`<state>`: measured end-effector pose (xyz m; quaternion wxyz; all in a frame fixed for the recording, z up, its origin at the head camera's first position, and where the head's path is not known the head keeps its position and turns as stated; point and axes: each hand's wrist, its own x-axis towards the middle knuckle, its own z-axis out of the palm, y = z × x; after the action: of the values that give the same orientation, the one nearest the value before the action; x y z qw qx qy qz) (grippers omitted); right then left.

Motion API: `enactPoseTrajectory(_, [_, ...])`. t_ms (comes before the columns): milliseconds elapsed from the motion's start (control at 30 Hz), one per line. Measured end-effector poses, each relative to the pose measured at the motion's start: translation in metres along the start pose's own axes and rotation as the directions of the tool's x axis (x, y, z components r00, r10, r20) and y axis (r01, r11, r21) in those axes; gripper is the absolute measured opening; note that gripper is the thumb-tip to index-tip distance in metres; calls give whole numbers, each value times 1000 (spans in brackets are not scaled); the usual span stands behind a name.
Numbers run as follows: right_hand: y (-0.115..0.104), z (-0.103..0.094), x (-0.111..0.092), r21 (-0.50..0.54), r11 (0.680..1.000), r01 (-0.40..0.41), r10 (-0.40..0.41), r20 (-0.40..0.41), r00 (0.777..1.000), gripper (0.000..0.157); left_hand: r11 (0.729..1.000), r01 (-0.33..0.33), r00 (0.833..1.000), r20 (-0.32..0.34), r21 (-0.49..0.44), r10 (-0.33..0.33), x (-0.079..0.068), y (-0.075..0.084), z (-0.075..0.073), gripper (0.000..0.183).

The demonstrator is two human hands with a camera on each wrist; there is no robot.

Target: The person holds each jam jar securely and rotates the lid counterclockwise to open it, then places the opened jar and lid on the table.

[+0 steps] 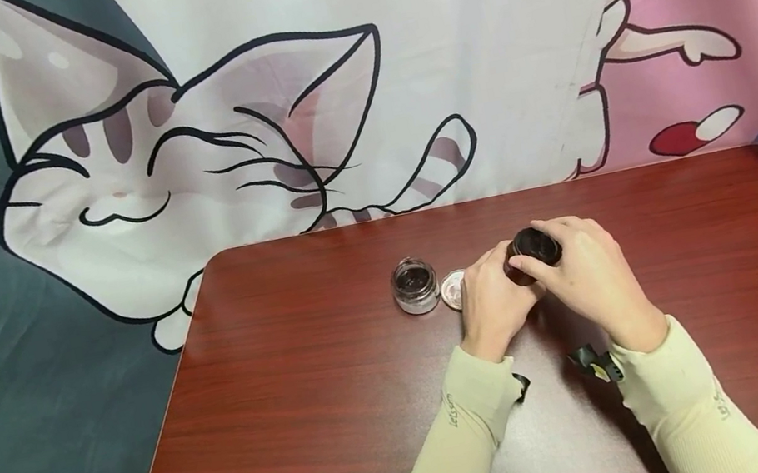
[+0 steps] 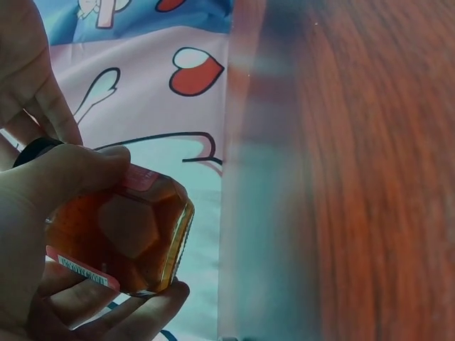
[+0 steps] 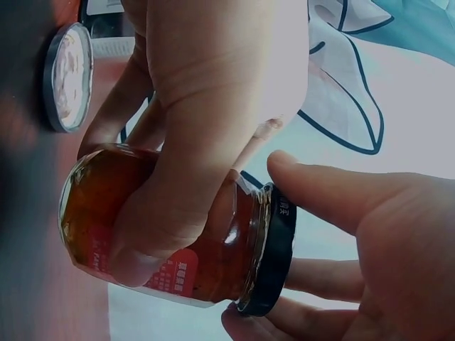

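Observation:
A faceted glass jar of red-brown jam point(image 2: 128, 224) with a black lid point(image 3: 274, 249) is held up above the table, tilted. My left hand point(image 1: 499, 291) grips the jar's body, thumb on one side and fingers beneath, as the left wrist view shows. A red label point(image 3: 178, 273) and a barcode strip point(image 2: 82, 271) show on the glass. At the lid is my right hand point(image 1: 593, 266), its thumb and fingers spread round the lid's edge. In the head view the lid's dark top faces up between both hands.
Left of the hands, a lidless glass jar point(image 1: 415, 289) with dark contents stands on the reddish wooden table point(image 1: 305, 419). Beside it a loose lid point(image 3: 71, 78) lies with its pale inner side up, partly hidden by the left hand in the head view. A cartoon-printed curtain point(image 1: 508, 61) hangs behind.

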<state>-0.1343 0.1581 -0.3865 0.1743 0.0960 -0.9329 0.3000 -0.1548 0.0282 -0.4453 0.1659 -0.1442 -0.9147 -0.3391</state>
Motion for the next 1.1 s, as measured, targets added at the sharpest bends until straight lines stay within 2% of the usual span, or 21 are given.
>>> enactPoseTrajectory(1100, [3,1,1,-6,1000,29,-29,11,1000,51,999,-13,1000,8,34,13,0,-2,-1,35])
